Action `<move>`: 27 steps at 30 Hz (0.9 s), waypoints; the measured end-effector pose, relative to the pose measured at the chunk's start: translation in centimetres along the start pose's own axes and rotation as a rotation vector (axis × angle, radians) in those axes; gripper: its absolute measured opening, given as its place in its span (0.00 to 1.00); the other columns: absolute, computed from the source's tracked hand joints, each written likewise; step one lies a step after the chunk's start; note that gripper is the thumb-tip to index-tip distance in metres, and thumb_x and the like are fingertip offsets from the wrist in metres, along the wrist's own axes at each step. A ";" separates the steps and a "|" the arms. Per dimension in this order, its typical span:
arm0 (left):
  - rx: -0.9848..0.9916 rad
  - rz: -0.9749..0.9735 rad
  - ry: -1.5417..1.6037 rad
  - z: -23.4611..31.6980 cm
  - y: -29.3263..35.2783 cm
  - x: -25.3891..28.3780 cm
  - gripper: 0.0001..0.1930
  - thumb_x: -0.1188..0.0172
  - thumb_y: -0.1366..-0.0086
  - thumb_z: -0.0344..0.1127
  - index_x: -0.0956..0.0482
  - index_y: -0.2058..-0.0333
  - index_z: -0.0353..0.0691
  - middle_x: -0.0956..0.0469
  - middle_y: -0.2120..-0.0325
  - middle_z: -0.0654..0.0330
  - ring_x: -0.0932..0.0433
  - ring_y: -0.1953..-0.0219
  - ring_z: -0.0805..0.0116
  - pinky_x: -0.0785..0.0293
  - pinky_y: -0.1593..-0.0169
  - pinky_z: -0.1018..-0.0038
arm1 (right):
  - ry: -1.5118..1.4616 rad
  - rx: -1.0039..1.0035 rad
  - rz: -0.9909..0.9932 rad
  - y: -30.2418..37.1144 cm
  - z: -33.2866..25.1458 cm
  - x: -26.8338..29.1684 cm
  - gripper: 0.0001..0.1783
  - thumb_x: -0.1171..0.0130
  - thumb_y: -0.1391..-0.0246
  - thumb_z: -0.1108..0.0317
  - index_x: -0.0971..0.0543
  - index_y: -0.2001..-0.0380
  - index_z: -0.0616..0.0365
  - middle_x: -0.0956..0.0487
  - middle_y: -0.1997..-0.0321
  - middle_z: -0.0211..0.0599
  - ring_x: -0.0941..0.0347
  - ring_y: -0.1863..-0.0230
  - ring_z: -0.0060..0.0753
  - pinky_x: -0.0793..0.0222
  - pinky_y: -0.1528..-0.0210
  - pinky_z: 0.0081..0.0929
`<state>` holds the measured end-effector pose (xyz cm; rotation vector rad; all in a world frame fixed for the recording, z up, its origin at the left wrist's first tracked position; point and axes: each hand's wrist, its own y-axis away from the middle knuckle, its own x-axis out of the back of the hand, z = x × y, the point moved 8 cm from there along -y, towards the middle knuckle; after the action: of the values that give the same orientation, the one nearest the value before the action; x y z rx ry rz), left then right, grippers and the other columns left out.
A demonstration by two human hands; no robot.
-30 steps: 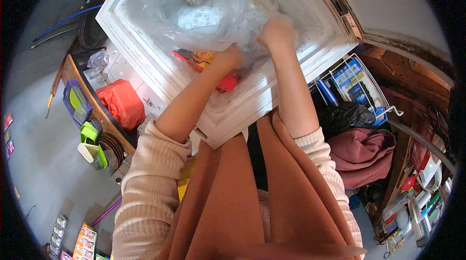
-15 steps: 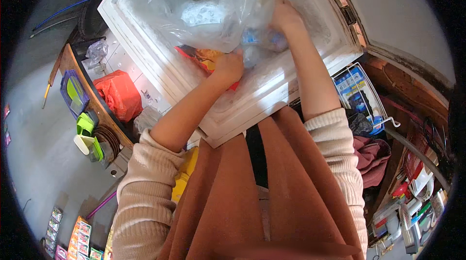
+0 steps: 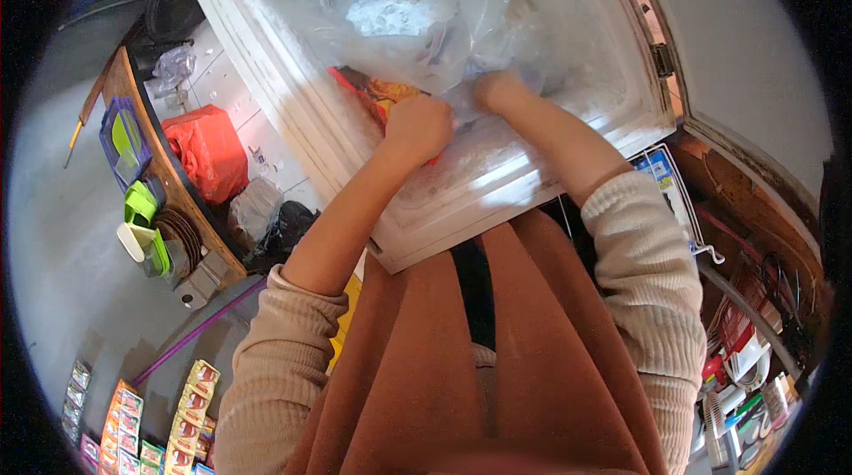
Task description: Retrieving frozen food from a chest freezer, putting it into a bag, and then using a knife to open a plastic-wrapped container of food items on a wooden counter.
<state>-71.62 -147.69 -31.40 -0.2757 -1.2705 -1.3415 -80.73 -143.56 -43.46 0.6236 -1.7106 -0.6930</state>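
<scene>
Both my hands reach down into an open white chest freezer (image 3: 435,209) with frosty walls. My left hand (image 3: 420,126) is closed over a red and yellow packet (image 3: 390,92); its fingertips are turned away, and whether they grip the packet or plastic beside it is hidden. Close by on the right, my right hand (image 3: 502,94) has its fingers curled in at the lower folds of a large clear plastic bag (image 3: 470,5). What those fingers hold is hidden. Whitish, ice-like pieces (image 3: 390,14) show through the bag, with a small greyish lump above them.
The raised freezer lid (image 3: 745,40) stands at the right. Left of the freezer, a wooden-edged counter holds a red plastic bag (image 3: 209,154) and green and purple baskets (image 3: 127,142). A white wire rack (image 3: 679,200) is at the right, and hanging sachets (image 3: 191,413) are at lower left.
My right hand has moved down and left, closer to my left hand. The blue-printed clear plastic it was at is now mostly hidden. The view has shifted slightly.
</scene>
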 end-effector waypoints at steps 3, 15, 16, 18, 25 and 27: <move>0.014 0.034 0.133 0.7 -0.2 0.4 0.13 0.46 0.42 0.44 0.21 0.72 0.42 0.23 0.74 0.46 0.23 0.67 0.47 0.29 0.64 0.54 | 0.097 -0.065 0.173 1.7 2.6 0.5 0.13 0.43 0.57 0.66 0.18 0.65 0.51 0.20 0.62 0.43 0.23 0.60 0.43 0.29 0.61 0.39; -0.064 0.266 0.641 2.3 4.0 2.5 0.09 0.46 0.42 0.35 0.32 0.75 0.35 0.30 0.75 0.49 0.30 0.69 0.44 0.36 0.65 0.57 | 0.031 0.145 0.096 6.8 5.5 6.2 0.08 0.40 0.61 0.66 0.20 0.76 0.58 0.22 0.72 0.49 0.25 0.66 0.51 0.30 0.63 0.42; -0.027 0.230 0.661 2.3 4.5 2.7 0.10 0.46 0.42 0.35 0.32 0.75 0.35 0.31 0.76 0.49 0.30 0.69 0.45 0.36 0.66 0.58 | -0.066 0.161 0.099 7.2 5.7 6.7 0.08 0.41 0.59 0.66 0.20 0.76 0.59 0.22 0.72 0.50 0.26 0.66 0.52 0.31 0.62 0.41; 0.010 0.188 0.683 2.3 5.1 2.7 0.10 0.46 0.42 0.36 0.33 0.75 0.35 0.32 0.76 0.49 0.30 0.69 0.46 0.37 0.66 0.58 | -0.167 0.089 0.142 7.2 6.5 7.1 0.08 0.40 0.59 0.66 0.20 0.76 0.60 0.22 0.71 0.49 0.26 0.66 0.51 0.31 0.63 0.41; 0.084 0.283 0.768 1.9 5.2 2.9 0.10 0.45 0.42 0.36 0.33 0.74 0.35 0.32 0.76 0.50 0.30 0.69 0.48 0.36 0.66 0.60 | -0.415 0.013 -0.143 7.0 3.7 4.5 0.13 0.45 0.57 0.69 0.20 0.66 0.59 0.20 0.65 0.47 0.23 0.65 0.44 0.29 0.60 0.39; 0.071 0.284 0.765 2.2 5.5 3.0 0.10 0.45 0.42 0.36 0.32 0.74 0.35 0.32 0.76 0.50 0.30 0.69 0.48 0.36 0.66 0.60 | -0.316 -0.065 -0.198 4.5 5.1 0.9 0.15 0.46 0.56 0.69 0.21 0.63 0.60 0.20 0.64 0.48 0.24 0.63 0.44 0.29 0.59 0.38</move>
<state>-69.10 -146.01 -25.51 0.1083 -0.6021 -1.0020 -86.17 -140.49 -40.59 0.6705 -1.9223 -1.0277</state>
